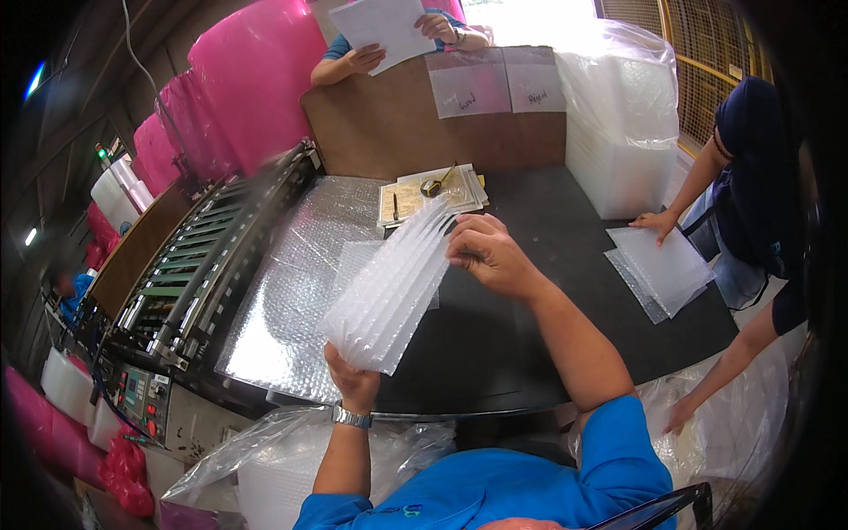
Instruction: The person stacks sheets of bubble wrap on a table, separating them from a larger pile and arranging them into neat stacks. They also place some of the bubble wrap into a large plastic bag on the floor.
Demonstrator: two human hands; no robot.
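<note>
A fanned stack of translucent bubble-wrap pouches (389,291) is held up over the black table. My left hand (353,375) grips its lower left corner. At the upper right end, my right hand (495,252) has its fingers closed on the pouch edges, which spread apart in layers. Beneath the stack, partly hidden by it, a flat bubble-wrap sheet (352,258) lies on the table. Beyond it rest papers (402,196) with a pen (396,207) and a yellow-and-black tape measure (431,187).
A roller machine (190,274) with a control box (141,397) stands left, beside a wide bubble-wrap sheet (283,309). At right, a co-worker's hand (658,225) touches more pouches (658,269). A brown board (380,124) borders the far side; another person there holds papers (380,31).
</note>
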